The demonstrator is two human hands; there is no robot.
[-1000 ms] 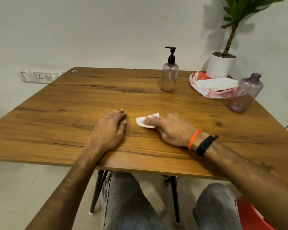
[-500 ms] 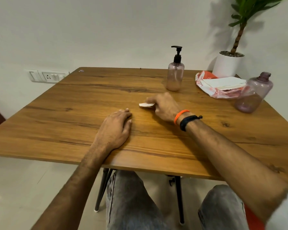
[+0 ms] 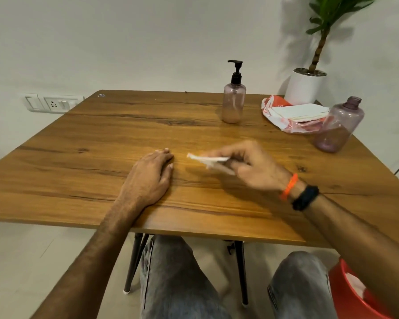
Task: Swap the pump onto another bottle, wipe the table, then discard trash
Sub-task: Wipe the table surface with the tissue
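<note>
My right hand (image 3: 249,166) grips a folded white tissue (image 3: 207,160), blurred by motion, just above the middle of the wooden table (image 3: 101,143). My left hand (image 3: 151,178) lies flat, palm down, on the table to the left of the tissue, holding nothing. A pink bottle (image 3: 233,104) with a black pump stands upright at the back of the table. A second, larger pink bottle (image 3: 339,126) without a cap stands near the right edge.
A pack of white tissues in a red-and-white wrapper (image 3: 295,116) lies between the two bottles. A potted plant in a white pot (image 3: 305,88) stands behind the back right corner. A red bin (image 3: 352,295) sits on the floor at the lower right.
My right hand with the tissue went away from me, then came back towards me and lifted off the wood. My left hand has stayed flat in place.
</note>
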